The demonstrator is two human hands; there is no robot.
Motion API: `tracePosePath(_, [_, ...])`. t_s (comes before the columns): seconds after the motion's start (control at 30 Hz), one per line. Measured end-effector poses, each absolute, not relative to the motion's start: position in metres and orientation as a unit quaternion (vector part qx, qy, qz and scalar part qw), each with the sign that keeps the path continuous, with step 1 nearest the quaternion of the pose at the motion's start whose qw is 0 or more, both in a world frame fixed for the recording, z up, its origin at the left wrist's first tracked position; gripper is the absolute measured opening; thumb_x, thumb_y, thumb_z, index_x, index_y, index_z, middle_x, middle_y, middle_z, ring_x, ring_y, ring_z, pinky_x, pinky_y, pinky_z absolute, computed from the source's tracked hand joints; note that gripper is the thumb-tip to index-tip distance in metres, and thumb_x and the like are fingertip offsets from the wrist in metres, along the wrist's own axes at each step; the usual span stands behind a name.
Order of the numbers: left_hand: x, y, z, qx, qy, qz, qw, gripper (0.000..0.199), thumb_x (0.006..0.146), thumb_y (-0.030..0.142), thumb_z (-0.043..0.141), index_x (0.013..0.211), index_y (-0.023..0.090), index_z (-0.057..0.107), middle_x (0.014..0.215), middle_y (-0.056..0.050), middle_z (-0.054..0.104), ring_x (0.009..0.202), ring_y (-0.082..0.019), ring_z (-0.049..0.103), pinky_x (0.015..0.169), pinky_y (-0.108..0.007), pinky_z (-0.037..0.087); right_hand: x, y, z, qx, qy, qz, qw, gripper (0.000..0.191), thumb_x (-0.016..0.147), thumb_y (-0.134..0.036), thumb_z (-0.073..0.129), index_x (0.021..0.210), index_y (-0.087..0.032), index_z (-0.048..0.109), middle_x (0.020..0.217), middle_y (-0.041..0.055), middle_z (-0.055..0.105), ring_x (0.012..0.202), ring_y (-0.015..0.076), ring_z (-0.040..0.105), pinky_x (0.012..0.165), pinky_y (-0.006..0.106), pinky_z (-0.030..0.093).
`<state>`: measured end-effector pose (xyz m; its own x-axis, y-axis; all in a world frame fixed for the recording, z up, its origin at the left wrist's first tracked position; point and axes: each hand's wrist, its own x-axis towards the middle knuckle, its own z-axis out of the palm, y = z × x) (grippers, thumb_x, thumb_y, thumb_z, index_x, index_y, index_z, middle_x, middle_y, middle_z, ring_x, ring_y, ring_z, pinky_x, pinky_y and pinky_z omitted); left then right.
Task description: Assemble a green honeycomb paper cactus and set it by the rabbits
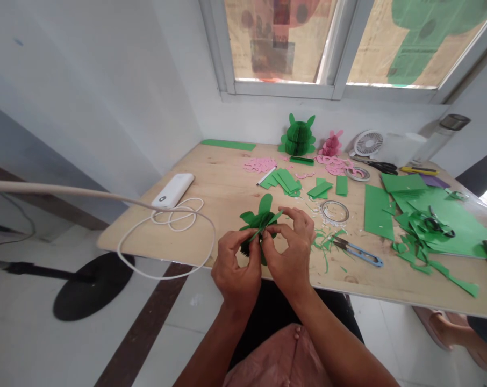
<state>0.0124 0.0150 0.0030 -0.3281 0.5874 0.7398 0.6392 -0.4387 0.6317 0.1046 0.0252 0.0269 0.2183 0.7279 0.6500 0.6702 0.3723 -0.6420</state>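
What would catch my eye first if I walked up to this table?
Probably the green paper craft pinched between the left hand and right hand at the near edge of the table. Next, the larger green figure and smaller pink figure side by side at the back. Green scraps lie strewn on the right.

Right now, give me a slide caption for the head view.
Left hand and right hand pinch a green papercraft at a table strewn with paper scraps.
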Motion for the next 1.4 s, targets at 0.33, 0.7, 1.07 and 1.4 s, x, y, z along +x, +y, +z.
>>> tracePosePath(0.33, [0.013, 0.016, 0.010, -0.522, -0.537, -0.658, -0.076, 0.019, 0.078, 0.016, 0.068, 0.095, 0.020, 0.059, 0.086, 0.000, 0.066, 0.078, -0.012, 0.068, 0.071, -0.022, 0.055, 0.099, 0.024, 0.032, -0.565, -0.582, 0.102, 0.576, 0.011, 0.075, -0.014, 0.058, 0.068, -0.022, 0.061, 0.108, 0.0076, 0.061, 0.109, 0.0274, 0.050, 0.095, 0.049, 0.038])
tracePosePath(0.7, [0.009, 0.023, 0.018, -0.440, -0.560, -0.676, -0.189, 0.020, 0.074, 0.018, 0.068, 0.091, 0.018, 0.057, 0.083, -0.002, 0.063, 0.079, -0.014, 0.067, 0.068, -0.023, 0.055, 0.114, 0.024, 0.026, -0.533, -0.582, 0.112, 0.604, 0.008, 0.082, -0.019, 0.054, 0.077, -0.023, 0.059, 0.109, 0.0071, 0.062, 0.109, 0.0250, 0.052, 0.096, 0.047, 0.038])
tracePosePath(1.07, [0.009, 0.033, 0.009, -0.411, -0.533, -0.685, -0.279, 0.028, 0.071, 0.023, 0.070, 0.094, 0.017, 0.055, 0.083, -0.003, 0.065, 0.076, -0.015, 0.066, 0.065, -0.024, 0.051, 0.168, 0.038, 0.003, -0.596, -0.593, 0.047, 0.540, 0.017, 0.082, -0.029, 0.058, 0.067, -0.022, 0.060, 0.101, 0.0079, 0.066, 0.104, 0.0265, 0.054, 0.096, 0.049, 0.036])
tracePosePath(1.4, [0.014, 0.036, 0.016, -0.396, -0.520, -0.686, -0.319, 0.028, 0.067, 0.020, 0.071, 0.091, 0.018, 0.055, 0.076, -0.001, 0.065, 0.071, -0.014, 0.064, 0.065, -0.024, 0.052, 0.195, 0.051, -0.011, -0.646, -0.608, -0.006, 0.461, 0.015, 0.080, -0.028, 0.058, 0.072, -0.022, 0.068, 0.102, 0.0089, 0.068, 0.104, 0.0296, 0.054, 0.094, 0.051, 0.037])
